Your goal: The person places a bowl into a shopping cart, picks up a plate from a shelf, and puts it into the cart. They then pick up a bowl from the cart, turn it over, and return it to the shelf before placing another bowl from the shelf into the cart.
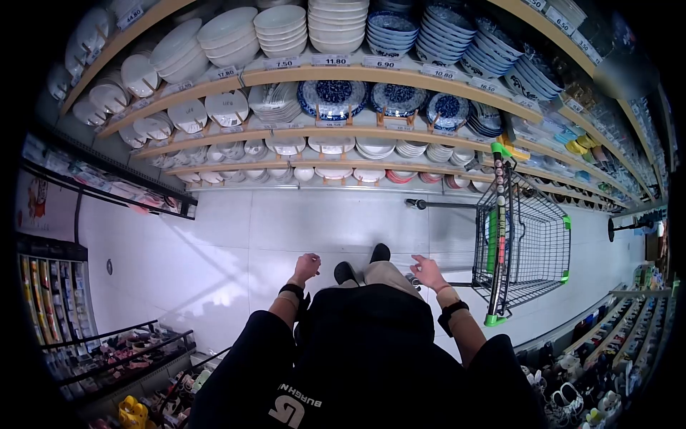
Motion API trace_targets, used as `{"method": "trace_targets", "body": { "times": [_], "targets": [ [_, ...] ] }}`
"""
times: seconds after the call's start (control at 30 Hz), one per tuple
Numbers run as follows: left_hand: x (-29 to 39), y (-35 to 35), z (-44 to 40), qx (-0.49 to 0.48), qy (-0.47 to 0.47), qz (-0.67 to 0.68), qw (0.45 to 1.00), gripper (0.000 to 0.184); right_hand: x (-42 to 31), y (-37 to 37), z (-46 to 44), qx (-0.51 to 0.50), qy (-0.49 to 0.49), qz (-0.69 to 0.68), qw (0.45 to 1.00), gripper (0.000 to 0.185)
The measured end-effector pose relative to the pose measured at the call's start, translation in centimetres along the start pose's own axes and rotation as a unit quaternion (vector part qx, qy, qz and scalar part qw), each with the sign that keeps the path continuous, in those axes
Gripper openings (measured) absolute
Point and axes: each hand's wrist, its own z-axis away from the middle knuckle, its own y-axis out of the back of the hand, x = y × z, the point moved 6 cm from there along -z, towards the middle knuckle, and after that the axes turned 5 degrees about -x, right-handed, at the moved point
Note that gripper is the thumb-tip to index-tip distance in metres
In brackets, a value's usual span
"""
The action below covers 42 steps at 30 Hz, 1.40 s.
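My left hand (307,267) hangs over the floor in front of my body, its fingers loosely bent and slightly apart, with nothing visible in it. On the other side my right hand (426,272) is also lowered and holds nothing that I can see; a finger points inward. Nearest to it is a wire shopping cart (532,250) with green corners, standing to the right. The cart's handle (500,229) is apart from my fingers. Both wrists carry dark bands. My dark shoes (381,253) show between the hands.
Ahead, a shelf (314,74) bears stacked white bowls (279,30) and blue patterned bowls (446,32). Blue-and-white plates (333,99) stand on the tier below. Footwear racks (607,329) are behind me at right, and another display (128,357) is at left. Pale floor (314,214) lies before the shelves.
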Motion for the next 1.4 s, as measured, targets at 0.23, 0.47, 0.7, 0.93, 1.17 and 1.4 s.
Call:
{"method": "trace_targets", "body": {
  "times": [0.23, 0.47, 0.7, 0.93, 1.17, 1.4],
  "targets": [
    [-5.9, -0.8, 1.8, -0.023, 0.041, -0.022, 0.999, 0.027, 8.4, -4.6, 5.6, -0.006, -0.049, -0.028, 0.998, 0.038],
    [-13.8, 0.2, 4.9, -0.027, 0.109, -0.058, 0.992, 0.026, 11.8, -6.1, 10.6, -0.073, -0.148, 0.062, 0.984, 0.038],
    [-9.9, -0.8, 4.5, -0.047, 0.056, -0.142, 0.987, 0.022, 13.6, -6.3, 15.7, 0.024, -0.184, -0.053, 0.981, 0.034],
    [-0.7, -9.3, -0.6, -0.106, 0.045, -0.08, 0.99, 0.027, 20.4, -8.8, 26.8, 0.106, -0.227, -0.095, 0.963, 0.026],
    [26.1, -20.3, 4.1, 0.003, -0.233, 0.068, 0.97, 0.032, 25.4, 1.1, 38.1, 0.334, -0.404, -0.116, 0.844, 0.017],
    [45.2, -28.7, 14.0, 0.109, -0.405, -0.058, 0.906, 0.033, 28.6, 20.3, 36.1, 0.562, -0.241, -0.171, 0.772, 0.018]
  ]
}}
